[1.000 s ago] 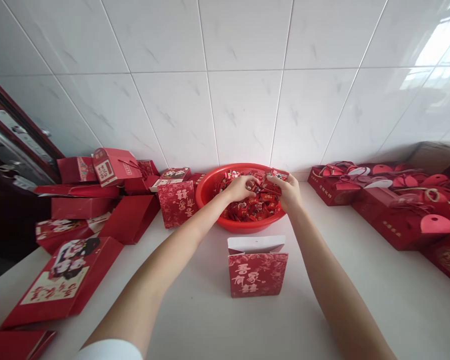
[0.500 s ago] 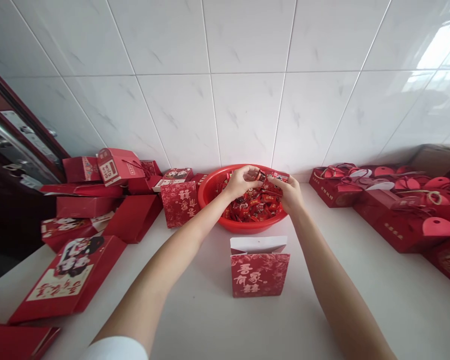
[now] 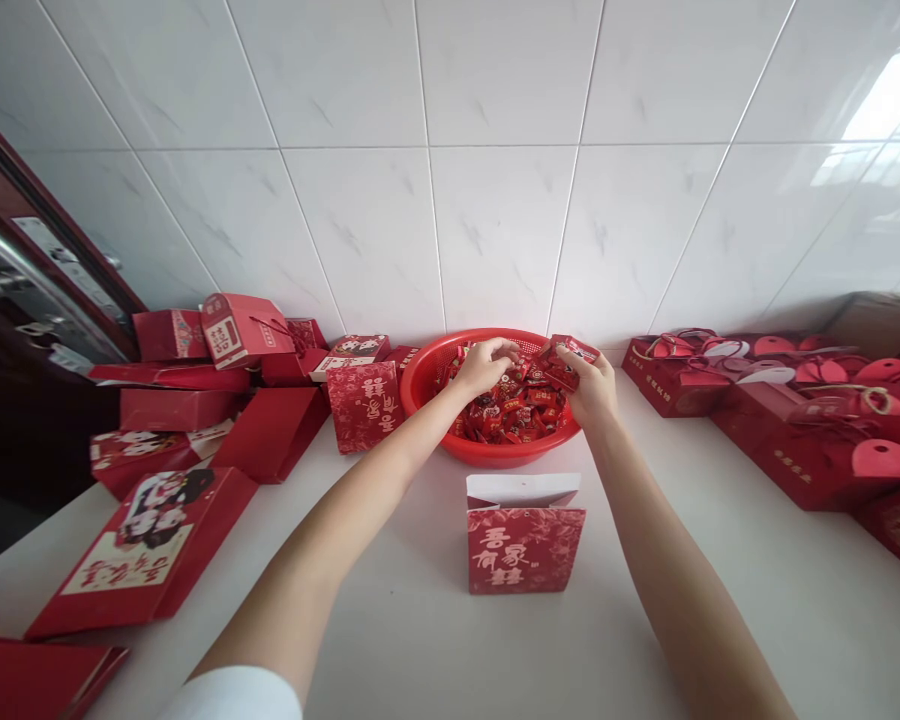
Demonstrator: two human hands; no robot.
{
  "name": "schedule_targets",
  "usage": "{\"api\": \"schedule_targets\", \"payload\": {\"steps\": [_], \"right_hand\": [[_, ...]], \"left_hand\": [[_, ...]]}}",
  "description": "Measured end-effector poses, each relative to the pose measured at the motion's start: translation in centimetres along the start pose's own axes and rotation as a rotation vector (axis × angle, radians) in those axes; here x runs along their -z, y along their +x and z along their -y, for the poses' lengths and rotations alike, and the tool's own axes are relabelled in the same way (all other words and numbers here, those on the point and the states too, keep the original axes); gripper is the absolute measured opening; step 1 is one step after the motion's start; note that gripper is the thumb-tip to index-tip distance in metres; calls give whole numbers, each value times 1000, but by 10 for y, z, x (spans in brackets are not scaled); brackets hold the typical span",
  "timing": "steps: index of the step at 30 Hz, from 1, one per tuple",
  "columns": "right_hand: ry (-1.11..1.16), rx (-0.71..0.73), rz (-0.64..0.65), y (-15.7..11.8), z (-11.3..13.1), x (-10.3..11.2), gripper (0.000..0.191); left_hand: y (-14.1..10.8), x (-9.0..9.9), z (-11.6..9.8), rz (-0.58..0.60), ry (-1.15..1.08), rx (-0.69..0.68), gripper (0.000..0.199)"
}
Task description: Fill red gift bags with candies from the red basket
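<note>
A red plastic basket (image 3: 487,458) holds a heap of red-wrapped candies (image 3: 521,415). My left hand (image 3: 487,365) is over the heap, its fingers curled together; whether a candy is between the fingertips is hidden. At the basket's right side, my right hand (image 3: 596,385) is closed around several red-wrapped candies, thumb on top. In front of the basket stands a red gift box (image 3: 526,552) with white lettering, upright, its white-lined top flap raised.
A red lettered box (image 3: 364,408) stands left of the basket. More red boxes (image 3: 139,550) lie piled along the left. On the right are rows of red boxes (image 3: 787,440) with cords and round tabs. A tiled wall (image 3: 502,230) rises behind the white tabletop (image 3: 420,640).
My hands have moved apart: the left has drawn away from the right. The candies in my right hand now show more plainly. The view has shifted slightly; the gift box stays put.
</note>
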State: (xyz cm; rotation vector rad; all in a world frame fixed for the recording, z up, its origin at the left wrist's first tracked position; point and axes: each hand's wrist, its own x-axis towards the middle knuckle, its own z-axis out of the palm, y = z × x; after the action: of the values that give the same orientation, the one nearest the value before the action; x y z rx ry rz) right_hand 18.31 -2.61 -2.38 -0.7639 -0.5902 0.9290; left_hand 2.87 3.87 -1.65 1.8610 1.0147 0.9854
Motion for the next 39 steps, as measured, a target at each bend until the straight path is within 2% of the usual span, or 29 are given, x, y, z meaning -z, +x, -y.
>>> {"api": "schedule_targets", "payload": {"steps": [5, 8, 13, 17, 22, 25, 29, 31, 36, 39], "right_hand": [[39, 9, -24, 1, -1, 0, 29], [63, 13, -23, 2, -1, 2, 28], [195, -53, -21, 10, 1, 10, 23], [297, -127, -71, 14, 5, 14, 17], [302, -155, -62, 14, 7, 14, 16], [303, -161, -60, 15, 6, 14, 14], [274, -152, -46, 18, 4, 17, 12], [281, -155, -56, 19, 3, 20, 12], [258, -148, 14, 21, 3, 24, 14], [270, -169, -11, 19, 5, 22, 11]], "left_hand": [[0, 2, 7, 81, 453, 49, 39], [-2, 4, 9, 133, 627, 83, 46], [-3, 6, 12, 179, 707, 148, 47], [-3, 4, 11, 217, 738, 153, 59], [-4, 1, 8, 273, 762, 173, 74], [-5, 1, 6, 275, 775, 178, 63], [-5, 2, 3, 306, 785, 179, 18], [-5, 4, 3, 322, 791, 188, 5], [-3, 6, 4, 318, 784, 201, 19], [-4, 5, 2, 339, 752, 196, 16]]}}
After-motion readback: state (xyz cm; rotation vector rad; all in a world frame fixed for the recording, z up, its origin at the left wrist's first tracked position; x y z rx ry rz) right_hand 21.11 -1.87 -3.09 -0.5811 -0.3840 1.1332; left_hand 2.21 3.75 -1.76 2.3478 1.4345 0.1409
